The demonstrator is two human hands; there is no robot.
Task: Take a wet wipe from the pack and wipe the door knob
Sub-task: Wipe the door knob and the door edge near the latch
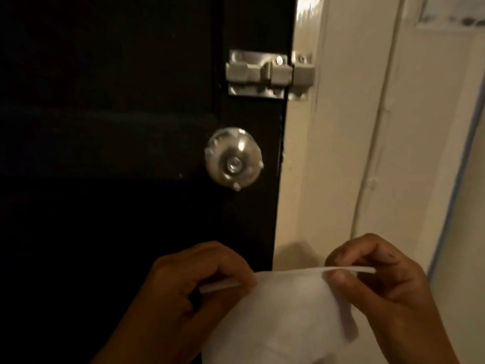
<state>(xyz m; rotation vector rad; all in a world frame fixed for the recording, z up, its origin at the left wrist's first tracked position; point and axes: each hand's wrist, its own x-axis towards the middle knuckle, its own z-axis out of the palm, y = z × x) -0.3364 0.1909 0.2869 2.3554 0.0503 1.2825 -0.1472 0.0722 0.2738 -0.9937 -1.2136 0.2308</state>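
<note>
Black door (105, 127), steel knob (233, 158), cream wall (341, 153)

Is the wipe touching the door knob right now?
No, the wipe is stretched between the left hand and right hand, well below the door knob, apart from it.

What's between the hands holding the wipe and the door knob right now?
Nothing. In the head view only bare black door separates the knob from the wipe, held by the left hand and right hand.
</note>
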